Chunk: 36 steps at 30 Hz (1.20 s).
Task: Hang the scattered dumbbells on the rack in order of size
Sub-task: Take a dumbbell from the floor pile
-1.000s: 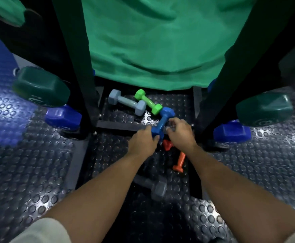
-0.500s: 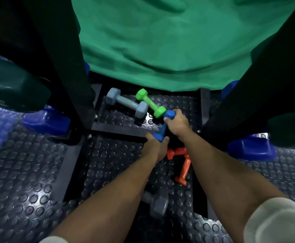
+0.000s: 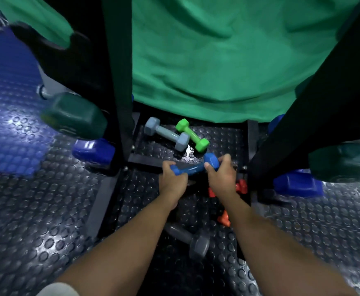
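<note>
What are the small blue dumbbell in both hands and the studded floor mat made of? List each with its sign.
Small blue dumbbell: glossy coating, probably vinyl or neoprene over metal; highlights run along its handle.
Studded floor mat: dark rubber by its look; raised round studs, a dull sheen under the light.

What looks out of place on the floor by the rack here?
Small dumbbells lie loose at odd angles inside the black rack base: a grey-blue dumbbell beside a lime-green dumbbell, orange dumbbells partly hidden, a dark grey dumbbell. Both hands, left and right, hold the blue dumbbell.
</note>
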### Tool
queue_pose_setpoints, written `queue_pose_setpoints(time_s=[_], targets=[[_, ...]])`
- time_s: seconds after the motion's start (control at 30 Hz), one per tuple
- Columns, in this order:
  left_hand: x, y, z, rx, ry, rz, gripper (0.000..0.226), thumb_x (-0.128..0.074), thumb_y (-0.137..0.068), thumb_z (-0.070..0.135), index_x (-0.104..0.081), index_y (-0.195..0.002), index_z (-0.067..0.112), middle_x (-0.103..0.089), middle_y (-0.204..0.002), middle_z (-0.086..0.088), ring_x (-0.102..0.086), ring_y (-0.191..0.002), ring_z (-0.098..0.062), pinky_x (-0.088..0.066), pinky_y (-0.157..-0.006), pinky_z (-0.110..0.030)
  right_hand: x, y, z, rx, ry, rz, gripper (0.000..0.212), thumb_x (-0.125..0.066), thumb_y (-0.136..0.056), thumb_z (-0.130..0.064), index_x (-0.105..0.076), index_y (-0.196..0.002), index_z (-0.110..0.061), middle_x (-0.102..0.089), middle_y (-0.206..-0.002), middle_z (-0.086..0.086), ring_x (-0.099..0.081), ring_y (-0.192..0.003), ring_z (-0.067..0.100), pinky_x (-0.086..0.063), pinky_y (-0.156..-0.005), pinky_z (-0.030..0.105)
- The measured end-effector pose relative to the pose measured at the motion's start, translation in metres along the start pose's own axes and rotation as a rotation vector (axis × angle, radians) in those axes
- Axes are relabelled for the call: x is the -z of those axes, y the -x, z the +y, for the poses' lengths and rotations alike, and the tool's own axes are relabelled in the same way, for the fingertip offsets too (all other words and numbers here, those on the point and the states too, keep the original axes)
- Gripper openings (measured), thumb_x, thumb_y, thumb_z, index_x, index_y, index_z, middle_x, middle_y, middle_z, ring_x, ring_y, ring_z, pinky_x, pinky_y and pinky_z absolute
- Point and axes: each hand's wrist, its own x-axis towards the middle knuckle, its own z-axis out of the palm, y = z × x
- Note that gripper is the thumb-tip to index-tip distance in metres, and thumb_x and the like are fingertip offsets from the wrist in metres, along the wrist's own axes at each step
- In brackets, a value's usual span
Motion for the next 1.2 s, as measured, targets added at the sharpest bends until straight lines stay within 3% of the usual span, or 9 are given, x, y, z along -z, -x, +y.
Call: queue_pose_setpoints(time_s=[0.2,0.37,0.5,0.6,0.7,0.83,0.93,1.07,1.2], targets=[[0.049,0.053,0.041,-0.120,-0.031,0.027,0.045,-0.053,-0.077,0.006,-0.045,-0.106,0.040,-0.065,-0.101,-0.007,-0.066,-0.072,-0.024,-0.051,-0.051,-0.031,0.035,0.060,-0.049,-0.064,-0.189,0.020,0.036,-0.073,-0.095,-0.030,-0.045,-0.109,-0.013,-0.062,-0.087,0.002,-0.059,-0.078,0.020,-0.036,-0.063,0.031],[0.083,0.108,0.073,-0.243,-0.066,0.046,0.047,-0.051,-0.077,0.006,-0.045,-0.106,0.043,-0.063,-0.101,-0.006,-0.065,-0.079,-0.025,-0.057,-0.064,-0.040,0.079,0.095,-0.092,-0.067,-0.277,0.033,0.038,-0.076,-0.089,-0.033,-0.050,-0.116,-0.025,-0.064,-0.101,-0.003,-0.061,-0.091,0.021,-0.041,-0.079,0.033],[0.111,0.158,0.105,-0.390,-0.093,0.087,0.044,-0.058,-0.080,0.009,-0.049,-0.112,0.039,-0.061,-0.107,-0.006,-0.056,-0.078,-0.014,-0.039,-0.059,-0.026,0.115,0.126,-0.131,-0.027,-0.367,0.045,0.059,-0.076,-0.087,-0.031,-0.058,-0.143,-0.029,-0.066,-0.125,-0.005,-0.062,-0.114,0.019,-0.047,-0.104,0.034],[0.132,0.190,0.125,-0.479,-0.119,0.117,0.045,-0.060,-0.078,0.015,-0.051,-0.114,0.041,-0.058,-0.110,-0.004,-0.058,-0.082,-0.019,-0.044,-0.067,-0.032,0.139,0.151,-0.162,-0.001,-0.458,0.058,0.051,-0.076,-0.084,-0.032,-0.068,-0.133,-0.027,-0.073,-0.120,0.000,-0.067,-0.107,0.021,-0.051,-0.100,0.036],[0.153,0.219,0.141,-0.535,-0.107,0.110,0.046,-0.059,-0.080,0.021,-0.048,-0.116,0.046,-0.055,-0.108,-0.004,-0.062,-0.082,-0.023,-0.054,-0.075,-0.039,0.158,0.169,-0.189,0.057,-0.527,0.084,0.061,-0.077,-0.072,-0.041,-0.070,-0.132,-0.028,-0.072,-0.121,-0.001,-0.067,-0.109,0.020,-0.052,-0.104,0.041],[0.180,0.248,0.156,-0.663,-0.144,0.167,0.055,-0.064,-0.084,0.025,-0.045,-0.132,0.044,-0.056,-0.115,-0.003,-0.061,-0.092,-0.024,-0.052,-0.084,-0.038,0.187,0.197,-0.224,0.111,-0.616,0.090,0.042,-0.081,-0.080,-0.024,-0.070,-0.120,-0.035,-0.071,-0.105,-0.005,-0.066,-0.089,0.011,-0.049,-0.083,0.030],[0.201,0.266,0.163,-0.775,-0.117,0.208,0.067,-0.071,-0.088,0.036,-0.038,-0.146,0.033,-0.062,-0.119,0.000,-0.062,-0.102,-0.023,-0.051,-0.091,-0.038,0.200,0.207,-0.239,0.177,-0.637,0.107,0.039,-0.083,-0.077,-0.028,-0.070,-0.112,-0.037,-0.073,-0.107,-0.004,-0.068,-0.094,0.013,-0.055,-0.092,0.039],[0.233,0.290,0.183,-0.893,-0.025,0.286,0.055,-0.075,-0.090,0.044,-0.047,-0.134,0.025,-0.067,-0.113,0.006,-0.065,-0.094,-0.015,-0.050,-0.079,-0.032,0.211,0.219,-0.261,0.219,-0.777,0.038,0.045,-0.086,-0.073,-0.035,-0.072,-0.116,-0.029,-0.074,-0.111,0.003,-0.071,-0.095,0.020,-0.061,-0.087,0.050],[0.268,0.304,0.209,-1.005,0.048,0.399,0.040,-0.074,-0.092,0.040,-0.056,-0.126,0.028,-0.068,-0.106,0.012,-0.064,-0.090,-0.012,-0.046,-0.074,-0.025,0.230,0.236,-0.296,0.286,-1.040,-0.178,0.032,-0.063,-0.094,0.000,-0.071,-0.120,-0.016,-0.075,-0.111,0.014,-0.067,-0.091,0.028,-0.059,-0.069,0.036]])
